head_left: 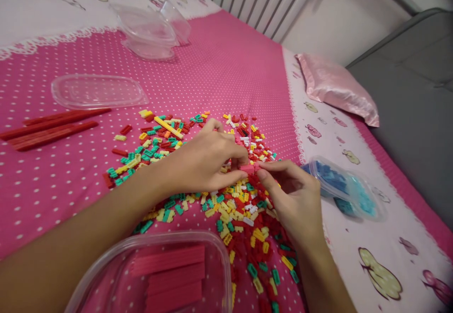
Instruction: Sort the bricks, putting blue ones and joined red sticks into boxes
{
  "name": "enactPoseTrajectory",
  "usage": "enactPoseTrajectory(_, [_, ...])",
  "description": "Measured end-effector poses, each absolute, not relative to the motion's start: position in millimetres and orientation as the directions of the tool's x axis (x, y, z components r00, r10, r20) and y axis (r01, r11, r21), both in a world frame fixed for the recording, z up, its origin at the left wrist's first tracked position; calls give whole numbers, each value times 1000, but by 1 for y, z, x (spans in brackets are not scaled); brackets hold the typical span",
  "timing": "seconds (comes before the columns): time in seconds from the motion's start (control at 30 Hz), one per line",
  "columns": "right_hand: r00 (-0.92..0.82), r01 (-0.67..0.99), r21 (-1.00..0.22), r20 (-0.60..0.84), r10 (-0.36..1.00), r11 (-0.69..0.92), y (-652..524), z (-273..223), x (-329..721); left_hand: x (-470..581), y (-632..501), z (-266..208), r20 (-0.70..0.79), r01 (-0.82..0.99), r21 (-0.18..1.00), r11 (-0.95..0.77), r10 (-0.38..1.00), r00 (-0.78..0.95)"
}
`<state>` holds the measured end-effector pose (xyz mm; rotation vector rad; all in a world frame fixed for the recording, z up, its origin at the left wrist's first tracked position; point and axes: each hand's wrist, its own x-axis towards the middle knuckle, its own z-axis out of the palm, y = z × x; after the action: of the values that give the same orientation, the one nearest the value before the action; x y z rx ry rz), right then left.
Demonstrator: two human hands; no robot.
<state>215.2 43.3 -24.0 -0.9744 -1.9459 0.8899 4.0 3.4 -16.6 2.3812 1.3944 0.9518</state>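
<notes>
Between my two hands is a short row of joined pink building blocks (249,167), held level above a spread of loose blocks. My left hand (215,157) pinches its left end between thumb and fingers. At the other end, my right hand (288,185) grips it with thumb and forefinger. Loose building blocks (233,204) in red, yellow, green, white and cream lie scattered under and around both hands. Close to me stands a clear plastic container (226,275) with several pink block bars (177,275) inside.
Long red block bars (53,126) lie at the left, near a clear lid (99,91). Clear containers (146,27) rest farther back. At the right are tubs of blue blocks (329,176), with a pink pillow (336,86) beyond. A dotted pink bedspread (226,53) lies underneath.
</notes>
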Motion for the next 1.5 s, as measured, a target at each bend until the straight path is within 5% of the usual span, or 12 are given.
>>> enactPoseTrajectory(0.37, [-431, 367, -788, 327, 841, 495, 39, -21, 212, 2, 3, -20, 400, 701, 516, -493, 862, 312])
enactPoseTrajectory(0.67, [-527, 458, -634, 371, 764, 624, 31, -12, 209, 3, 1, -21, 353, 670, 554, -494, 869, 347])
enactPoseTrajectory(0.97, [-479, 368, -804, 265, 836, 466, 35, -19, 211, -3, 2, -12, 308, 728, 527, -439, 897, 318])
enactPoseTrajectory(1.5, [-414, 322, -837, 295, 861, 442, 30, -19, 207, -1, 3, -10, 306, 640, 610, -468, 884, 354])
